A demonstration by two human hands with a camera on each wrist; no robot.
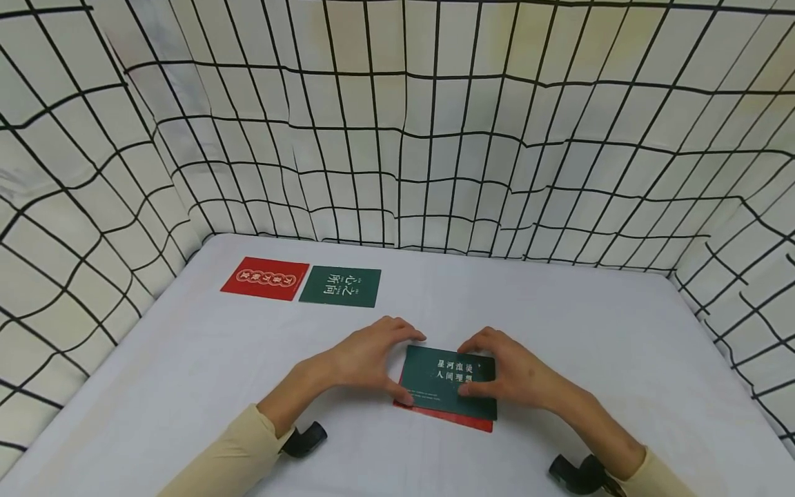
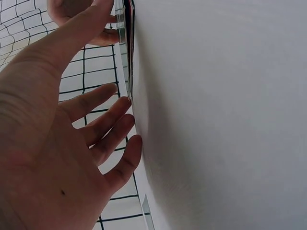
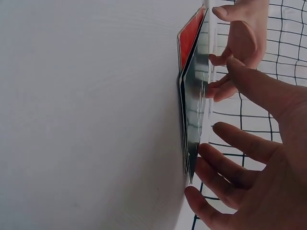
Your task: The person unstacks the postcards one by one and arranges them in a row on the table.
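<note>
A dark green card with white Chinese characters lies on the table over a red card, whose edge shows along the near side. At the left side of this stack is my left hand, thumb by the near-left corner, fingers spread beyond the far-left one. My right hand reaches over the right end, its thumb above the green card's face and its fingers around the far edge. In the right wrist view, the green card tilts slightly up from the red card, and the right thumb stands apart from it.
Farther back on the left lie another red card and another green card, side by side. A white cloth covers the table. Black netting in front of pale sheeting encloses the back and sides.
</note>
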